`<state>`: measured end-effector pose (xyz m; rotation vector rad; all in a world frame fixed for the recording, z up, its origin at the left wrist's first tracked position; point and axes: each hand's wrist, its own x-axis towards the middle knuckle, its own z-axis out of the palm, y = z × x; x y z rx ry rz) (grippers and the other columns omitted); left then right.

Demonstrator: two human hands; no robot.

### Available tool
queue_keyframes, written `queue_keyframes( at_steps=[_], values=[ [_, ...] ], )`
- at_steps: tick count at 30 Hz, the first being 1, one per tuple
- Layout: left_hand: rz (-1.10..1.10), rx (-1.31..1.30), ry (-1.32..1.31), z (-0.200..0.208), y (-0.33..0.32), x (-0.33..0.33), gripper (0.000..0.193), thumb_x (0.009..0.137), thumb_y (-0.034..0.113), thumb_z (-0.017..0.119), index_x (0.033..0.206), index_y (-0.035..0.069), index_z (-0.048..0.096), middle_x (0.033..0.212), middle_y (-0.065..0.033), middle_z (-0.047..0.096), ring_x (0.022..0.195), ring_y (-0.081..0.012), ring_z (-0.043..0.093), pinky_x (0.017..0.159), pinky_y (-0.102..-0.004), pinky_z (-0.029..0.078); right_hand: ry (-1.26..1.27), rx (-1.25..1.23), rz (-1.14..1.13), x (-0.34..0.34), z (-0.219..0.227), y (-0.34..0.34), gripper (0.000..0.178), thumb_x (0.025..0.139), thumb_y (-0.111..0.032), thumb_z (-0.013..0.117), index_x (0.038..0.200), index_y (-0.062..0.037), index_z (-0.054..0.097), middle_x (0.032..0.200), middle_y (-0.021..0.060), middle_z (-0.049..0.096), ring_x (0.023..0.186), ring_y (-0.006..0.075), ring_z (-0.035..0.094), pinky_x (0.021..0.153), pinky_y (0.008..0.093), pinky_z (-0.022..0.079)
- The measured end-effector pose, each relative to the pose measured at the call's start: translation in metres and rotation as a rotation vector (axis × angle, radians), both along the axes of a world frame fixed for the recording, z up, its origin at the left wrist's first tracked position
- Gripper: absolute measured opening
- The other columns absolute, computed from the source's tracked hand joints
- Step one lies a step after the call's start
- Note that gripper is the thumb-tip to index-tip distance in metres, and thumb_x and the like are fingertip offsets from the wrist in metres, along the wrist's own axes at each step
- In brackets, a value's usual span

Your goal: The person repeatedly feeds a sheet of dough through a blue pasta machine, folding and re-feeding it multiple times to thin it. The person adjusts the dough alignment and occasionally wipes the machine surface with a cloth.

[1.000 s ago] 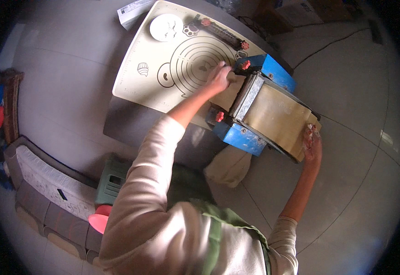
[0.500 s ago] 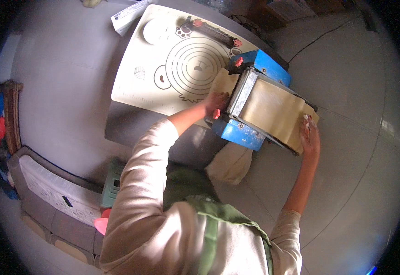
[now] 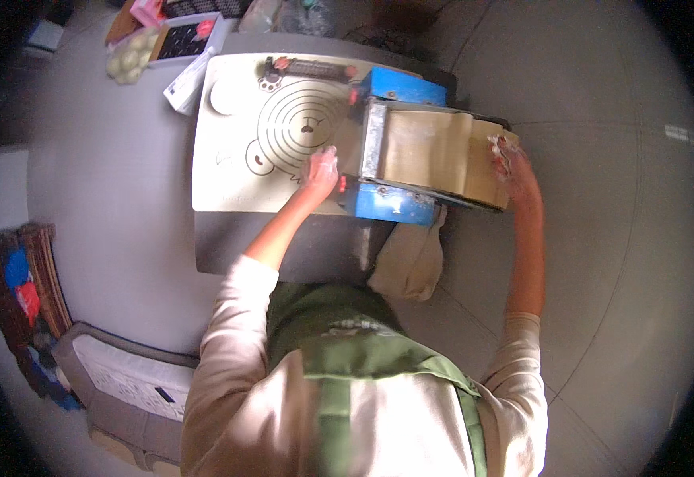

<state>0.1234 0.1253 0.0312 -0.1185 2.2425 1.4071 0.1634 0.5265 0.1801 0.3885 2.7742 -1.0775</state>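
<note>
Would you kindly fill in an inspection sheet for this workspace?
Surface: cream mat with printed rings, on a dark table.
Job's things: blue-sided roller machine; tan sheet extending from its rollers, with a ridge across it.
Clutter: dark bar with red knobs and white round item on the mat; white box by the table's far left corner.
Left hand: at the mat's right part, grip unclear.
Right hand: at the tan sheet's outer end, grip unclear.
Cables: nothing seen clearly.
Surroundings: grey floor, padded bench.
</note>
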Motion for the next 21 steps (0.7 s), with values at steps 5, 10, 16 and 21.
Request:
queue_keyframes(
  at_steps=[5,10,16,21],
  values=[
    [-0.100,0.168,0.852,0.093,0.057,-0.001,0.028,0.080,-0.002,0.047,0.107,0.001,0.056,0.102,-0.0185,0.059,0.099,-0.0327,0.056,0.085,-0.0377,0.044,-0.174,-0.662,-0.519,-0.021,0.040,-0.042,0.015,0.091,-0.022,0.049,0.087,-0.0079,0.052,0.070,-0.0020,0.047,0.052,0.0059,0.038,0.045,0.0209,0.033],
    [-0.332,-0.058,0.546,0.064,0.148,0.002,0.059,0.091,0.034,0.038,0.139,0.007,0.017,0.143,-0.0219,0.014,0.133,-0.0378,0.010,0.108,-0.0425,0.014,-0.116,-0.686,-0.466,-0.033,0.033,-0.032,0.014,0.092,-0.020,0.046,0.085,-0.0085,0.051,0.069,-0.0011,0.047,0.052,0.0066,0.037,0.044,0.0210,0.031],
    [-0.625,-0.339,0.473,0.078,0.152,0.027,0.057,0.090,0.035,0.033,0.137,0.005,0.022,0.143,-0.0175,0.017,0.133,-0.0412,0.001,0.104,-0.0573,0.001,-0.100,-0.737,-0.432,-0.033,0.012,-0.028,0.013,0.091,-0.017,0.046,0.085,-0.0064,0.052,0.068,-0.0007,0.048,0.051,0.0062,0.037,0.042,0.0211,0.028],
    [-1.176,-0.365,0.494,0.082,0.120,0.021,0.048,0.085,0.023,0.039,0.127,0.000,0.040,0.139,-0.0189,0.028,0.128,-0.0430,0.020,0.105,-0.0513,0.016,-0.085,-0.822,-0.445,-0.018,0.033,-0.029,0.013,0.091,-0.015,0.046,0.085,-0.0057,0.053,0.069,0.0004,0.049,0.050,0.0065,0.038,0.042,0.0212,0.027]
  ],
)
